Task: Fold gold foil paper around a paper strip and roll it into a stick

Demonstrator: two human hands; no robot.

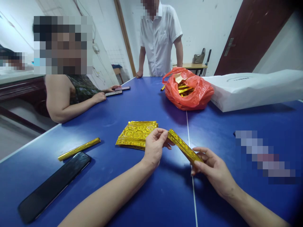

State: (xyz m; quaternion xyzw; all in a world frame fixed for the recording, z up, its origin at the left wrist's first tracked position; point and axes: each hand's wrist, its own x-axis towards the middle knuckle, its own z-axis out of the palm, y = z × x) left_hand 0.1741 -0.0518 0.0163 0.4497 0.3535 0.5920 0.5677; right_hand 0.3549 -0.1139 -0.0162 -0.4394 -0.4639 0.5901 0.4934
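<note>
A folded strip of gold foil paper [183,147] hangs between both my hands above the blue table [132,107]. My left hand [155,146] pinches its far end, fingers closed on it. My right hand [213,168] grips its near end with curled fingers. Just behind my left hand lies a flat stack of gold foil sheets [137,134]. One finished gold roll [79,148] lies to the left on the table.
A black phone [53,186] lies at the front left. An orange plastic bag [188,90] with gold paper and a white bag [253,88] sit at the back right. One person sits at the left with phones [117,91]; another stands at the far edge.
</note>
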